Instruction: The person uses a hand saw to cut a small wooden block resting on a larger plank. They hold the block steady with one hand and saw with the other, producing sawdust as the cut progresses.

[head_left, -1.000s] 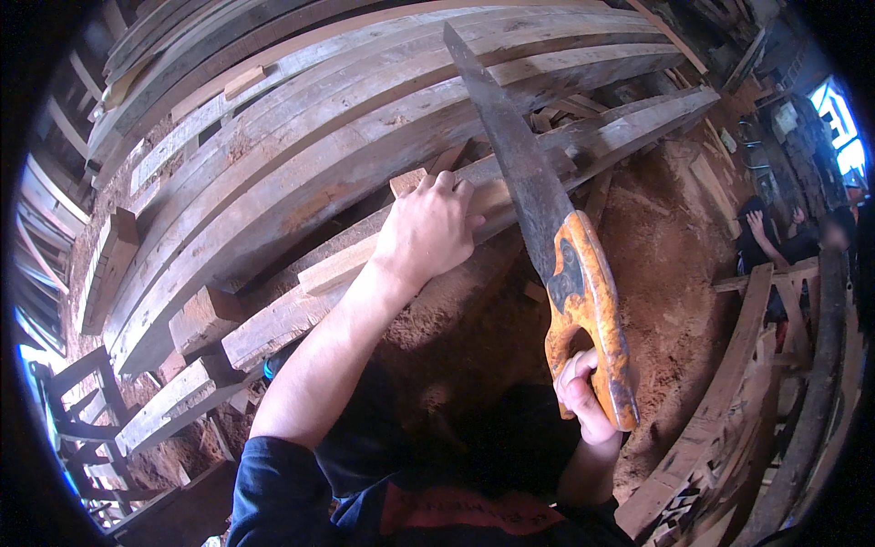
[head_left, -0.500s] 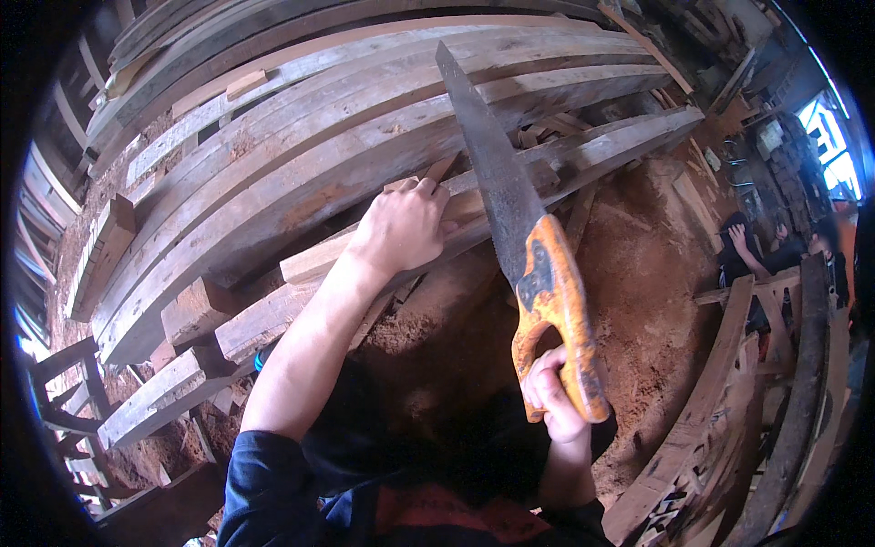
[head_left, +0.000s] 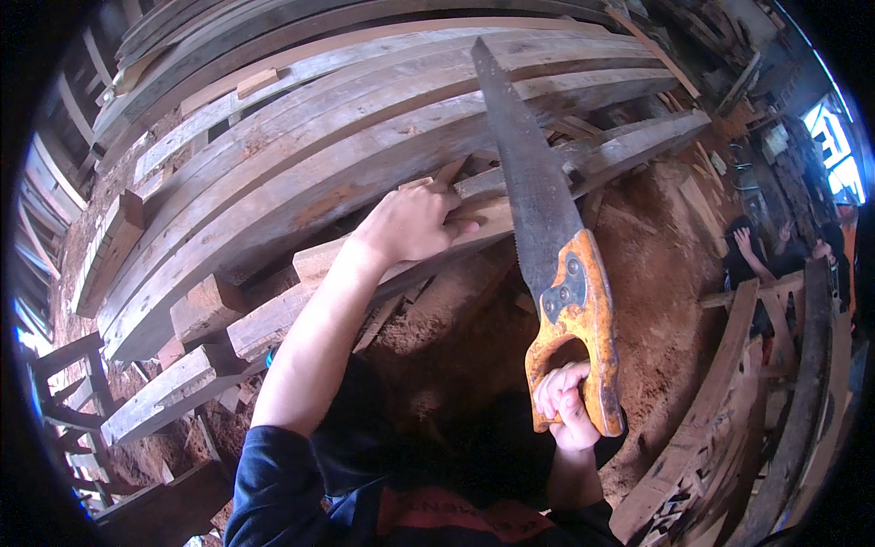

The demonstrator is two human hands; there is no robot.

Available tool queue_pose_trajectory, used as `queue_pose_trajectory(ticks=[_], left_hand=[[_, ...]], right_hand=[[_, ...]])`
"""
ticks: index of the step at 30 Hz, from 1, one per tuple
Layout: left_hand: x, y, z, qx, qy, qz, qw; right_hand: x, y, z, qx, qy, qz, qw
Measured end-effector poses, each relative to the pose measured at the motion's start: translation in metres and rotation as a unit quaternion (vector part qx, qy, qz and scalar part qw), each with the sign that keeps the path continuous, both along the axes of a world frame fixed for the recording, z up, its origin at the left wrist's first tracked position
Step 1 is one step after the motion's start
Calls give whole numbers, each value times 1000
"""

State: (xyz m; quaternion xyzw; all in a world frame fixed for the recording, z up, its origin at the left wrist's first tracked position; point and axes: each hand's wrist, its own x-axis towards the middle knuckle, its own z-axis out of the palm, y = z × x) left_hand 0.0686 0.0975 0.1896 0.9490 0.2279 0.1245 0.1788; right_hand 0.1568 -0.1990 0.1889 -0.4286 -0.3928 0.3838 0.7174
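Observation:
A handsaw [head_left: 531,173] with a dark tapering blade and a worn yellow handle [head_left: 597,310] points away from me, its tip at the far side. My right hand [head_left: 567,401] is closed through the handle's opening. The blade crosses over a pale wooden batten [head_left: 488,219], to the right of my left hand; whether its teeth touch the wood I cannot tell. My left hand [head_left: 410,223] is closed over the batten, thumb along its near side and fingertips hidden behind it. Under the batten runs a longer wooden beam [head_left: 264,321].
Several long, weathered beams [head_left: 355,150] lie side by side beyond my hands. A short block [head_left: 205,305] sits at the left. Reddish sawdust [head_left: 665,264] covers the ground. More curved timber [head_left: 702,410] stands at the right, and other people [head_left: 752,251] are beyond it.
The handsaw and my right hand have shifted right and slightly nearer, with the blade swung right. My left hand keeps its hold on the batten. The whole view has shifted slightly.

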Motion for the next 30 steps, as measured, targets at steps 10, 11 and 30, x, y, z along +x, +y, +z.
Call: queue_pose_trajectory(ticks=[10,11,30], left_hand=[[-6,-5,3,62,-1,66,996],[-8,-3,1,55,5,54,997],[-4,-8,3,46,-3,16,999]], right_hand=[[7,-3,-9,-11,-36,-17,999],[6,-2,-9,-8,-13,-34,999],[-4,10,-11,-74,-102,-121,985]])
